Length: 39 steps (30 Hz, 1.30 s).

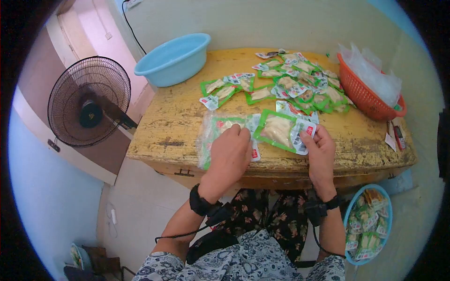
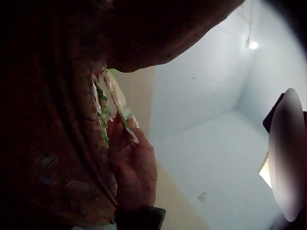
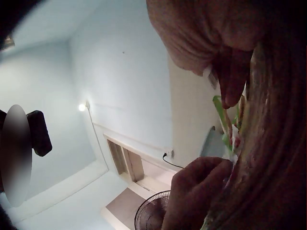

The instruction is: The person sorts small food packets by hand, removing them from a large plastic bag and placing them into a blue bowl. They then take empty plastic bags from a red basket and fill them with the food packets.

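Observation:
Near the table's front edge, a green-bordered packet with pale contents (image 1: 276, 130) is pinched at its right end by my right hand (image 1: 321, 157), thumb on top. To its left lies a clear plastic bag (image 1: 205, 136) with green-and-white packets in or under it; which, I cannot tell. My left hand (image 1: 229, 152) rests on that bag with fingers bent down, and its fingertips are hidden. Another packet (image 1: 290, 108) lies just behind the held one. In the right wrist view the right hand (image 3: 211, 38) holds the packet's end (image 3: 220, 108).
Many packets (image 1: 304, 82) are heaped at the back of the yellow table (image 1: 164, 117). A blue basin (image 1: 173, 58) stands back left, a red basket (image 1: 365, 93) with plastic bags back right. A fan (image 1: 89, 103) is at left, a blue-rimmed basket (image 1: 388, 225) of packets lower right.

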Each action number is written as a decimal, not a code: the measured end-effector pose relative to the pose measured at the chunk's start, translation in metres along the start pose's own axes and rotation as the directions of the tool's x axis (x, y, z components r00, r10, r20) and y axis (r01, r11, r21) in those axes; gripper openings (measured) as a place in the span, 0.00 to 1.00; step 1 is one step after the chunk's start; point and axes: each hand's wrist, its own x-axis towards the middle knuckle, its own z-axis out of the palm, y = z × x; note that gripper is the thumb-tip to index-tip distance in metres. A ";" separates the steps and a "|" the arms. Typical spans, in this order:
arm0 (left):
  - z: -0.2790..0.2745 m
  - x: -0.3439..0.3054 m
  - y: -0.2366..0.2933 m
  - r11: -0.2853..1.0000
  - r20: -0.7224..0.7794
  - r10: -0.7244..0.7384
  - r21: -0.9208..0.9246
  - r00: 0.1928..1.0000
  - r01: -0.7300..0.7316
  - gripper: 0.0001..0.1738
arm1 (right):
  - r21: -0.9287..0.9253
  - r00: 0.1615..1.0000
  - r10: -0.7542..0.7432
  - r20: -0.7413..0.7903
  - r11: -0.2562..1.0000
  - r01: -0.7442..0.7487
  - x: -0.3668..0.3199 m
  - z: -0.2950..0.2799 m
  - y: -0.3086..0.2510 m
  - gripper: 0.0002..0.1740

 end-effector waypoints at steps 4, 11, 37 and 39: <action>-0.001 -0.001 -0.001 0.965 -0.089 -0.115 -0.245 0.989 0.091 0.08 | -0.011 0.999 0.015 0.040 1.000 -0.014 0.000 0.001 -0.002 0.04; -0.015 0.005 0.000 0.923 -0.211 -0.010 -0.378 0.977 -0.072 0.05 | 0.000 0.974 0.087 0.210 0.996 -0.089 0.015 0.019 -0.013 0.07; 0.000 -0.009 -0.020 0.802 -0.161 -0.153 -0.597 0.975 0.027 0.05 | -0.693 0.826 -0.215 0.522 0.458 0.557 0.118 0.041 -0.008 0.20; 0.002 -0.010 -0.022 0.786 -0.164 -0.164 -0.617 0.973 0.029 0.05 | -0.677 0.706 -0.259 0.659 0.203 0.707 0.131 0.046 0.000 0.28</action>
